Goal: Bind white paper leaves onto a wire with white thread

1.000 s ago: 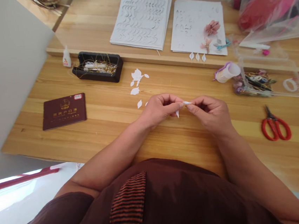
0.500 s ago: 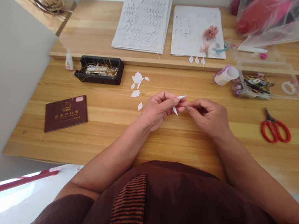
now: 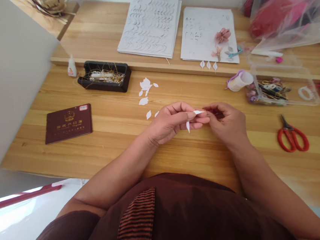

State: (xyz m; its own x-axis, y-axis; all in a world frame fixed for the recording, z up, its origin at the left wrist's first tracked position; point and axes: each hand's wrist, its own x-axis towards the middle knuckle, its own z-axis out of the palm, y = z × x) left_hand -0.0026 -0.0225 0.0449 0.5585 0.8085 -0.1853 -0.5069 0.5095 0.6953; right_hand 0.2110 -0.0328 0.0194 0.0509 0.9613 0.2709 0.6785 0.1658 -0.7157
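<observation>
Above the wooden table (image 3: 116, 139), my left hand (image 3: 168, 123) pinches small white paper petals (image 3: 197, 112); one tip points right, another hangs down. My right hand (image 3: 226, 123) meets it from the right, fingers curled and pinched at the same petals. More loose white petals (image 3: 145, 89) lie on the table just beyond my left hand. Three petals (image 3: 208, 65) sit at the edge of the raised shelf.
Red scissors (image 3: 292, 137) lie at the right. A clear box of trinkets (image 3: 284, 85), a tape roll (image 3: 238, 80), a black tray (image 3: 105, 76), a glue bottle (image 3: 71, 66) and a maroon booklet (image 3: 68, 123) surround the hands. Die-cut paper sheets (image 3: 151, 24), pink paper flowers (image 3: 222, 35) lie behind.
Both hands have stayed together over the table, turning the petals slightly; my right fingers have closed in against my left fingertips. The view has shifted a little.
</observation>
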